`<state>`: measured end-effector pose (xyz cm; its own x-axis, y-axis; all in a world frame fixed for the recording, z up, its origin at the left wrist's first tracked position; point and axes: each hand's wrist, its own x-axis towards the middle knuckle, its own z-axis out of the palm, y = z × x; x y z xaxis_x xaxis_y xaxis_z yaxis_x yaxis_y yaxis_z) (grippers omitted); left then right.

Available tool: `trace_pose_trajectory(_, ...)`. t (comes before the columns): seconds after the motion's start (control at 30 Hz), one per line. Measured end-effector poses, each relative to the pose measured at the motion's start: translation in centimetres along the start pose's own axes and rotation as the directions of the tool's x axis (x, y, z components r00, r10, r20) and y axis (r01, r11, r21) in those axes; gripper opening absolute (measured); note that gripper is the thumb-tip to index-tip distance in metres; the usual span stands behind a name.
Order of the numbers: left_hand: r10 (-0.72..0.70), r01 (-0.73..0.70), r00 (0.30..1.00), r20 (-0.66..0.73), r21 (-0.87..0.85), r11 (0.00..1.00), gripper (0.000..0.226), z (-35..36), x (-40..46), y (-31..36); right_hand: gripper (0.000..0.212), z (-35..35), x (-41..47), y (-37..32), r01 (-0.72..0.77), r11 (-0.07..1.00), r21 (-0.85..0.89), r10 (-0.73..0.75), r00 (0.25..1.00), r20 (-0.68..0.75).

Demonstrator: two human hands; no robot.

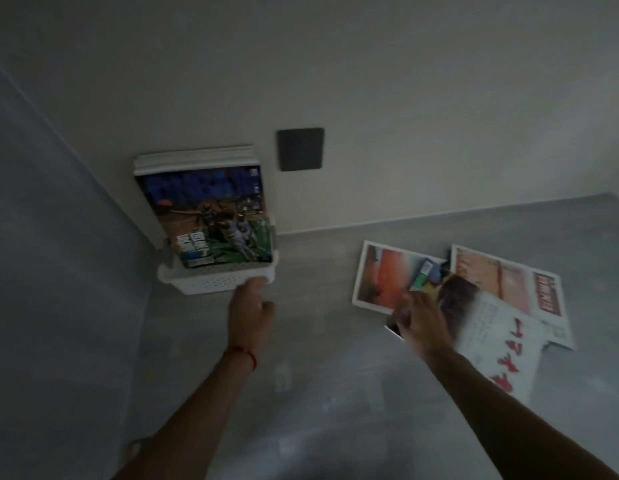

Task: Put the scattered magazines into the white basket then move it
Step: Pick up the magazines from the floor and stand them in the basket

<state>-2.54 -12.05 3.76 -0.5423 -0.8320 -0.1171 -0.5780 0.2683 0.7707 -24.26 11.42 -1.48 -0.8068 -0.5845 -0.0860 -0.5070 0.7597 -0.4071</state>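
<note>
The basket is seen on the floor against the wall, with magazines stood upright in it, leaning back. Its near rim is gripped by the left hand. A blurred white magazine appears to be grasped by the right hand, its fingers curled. Two further magazines are noted flat on the floor beside it. A dark wall plate is mounted near the basket.
</note>
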Motion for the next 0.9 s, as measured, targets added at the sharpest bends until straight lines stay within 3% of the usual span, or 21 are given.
trace_pose_trajectory(0.1, 0.071, -0.083, 0.978, 0.195, 0.056, 0.995, 0.05, 5.1, -4.4, 2.1, 0.08, -1.5, -2.4, 7.4, -0.122, 0.984, -0.127, 0.128, 0.991, 0.046)
trace_pose_trajectory(0.17, 0.125, -0.162, 0.945, 0.303, 0.101, 0.982, 0.051, 7.9, -6.4, 3.3, 0.114, -1.9, -3.5, 10.7, -0.17, 0.964, -0.205, 0.216, 0.949, 0.23)
trace_pose_trajectory(0.23, 0.172, -0.227, 0.918, 0.356, 0.119, 0.966, 0.049, 10.1, -7.7, 4.6, 0.125, -1.7, -4.3, 12.8, -0.089, 0.956, -0.28, 0.195, 0.905, 0.378)
trace_pose_trajectory(0.4, 0.321, -0.396, 0.855, 0.407, 0.114, 0.911, 0.039, 14.8, -8.8, 8.0, 0.098, -1.3, -5.9, 13.6, 0.266, 0.92, -0.288, -0.123, 0.892, 0.434)
trace_pose_trajectory(0.5, 0.309, -0.424, 0.831, 0.462, 0.168, 0.89, 0.042, 17.2, -8.7, 8.7, 0.094, -1.4, -6.5, 13.5, 0.52, 0.838, -0.167, -0.342, 0.737, 0.583)
trace_pose_trajectory(0.57, 0.222, -0.424, 0.825, 0.52, 0.31, 0.851, 0.053, 18.2, -8.2, 8.3, 0.086, -1.5, -7.2, 13.4, 0.638, 0.763, -0.104, -0.443, 0.634, 0.635)
trace_pose_trajectory(0.63, 0.089, -0.382, 0.839, 0.536, 0.466, 0.798, 0.065, 18.7, -7.7, 7.6, 0.078, -1.6, -8.2, 13.6, 0.707, 0.702, -0.082, -0.521, 0.589, 0.618)
trace_pose_trajectory(0.73, -0.052, -0.293, 0.842, 0.536, 0.537, 0.791, 0.069, 19.2, -8.1, 6.9, 0.077, -2.4, -9.4, 14.2, 0.633, 0.773, -0.039, -0.502, 0.648, 0.572)
trace_pose_trajectory(0.8, -0.041, -0.253, 0.862, 0.506, 0.498, 0.829, 0.063, 20.0, -8.9, 6.6, 0.061, -3.0, -9.9, 14.6, 0.523, 0.852, 0.003, -0.444, 0.721, 0.532)
trace_pose_trajectory(0.9, -0.069, -0.138, 0.893, 0.445, 0.417, 0.899, 0.057, 20.5, -9.5, 6.6, 0.039, -3.2, -10.5, 14.4, 0.47, 0.881, 0.057, -0.451, 0.797, 0.401)
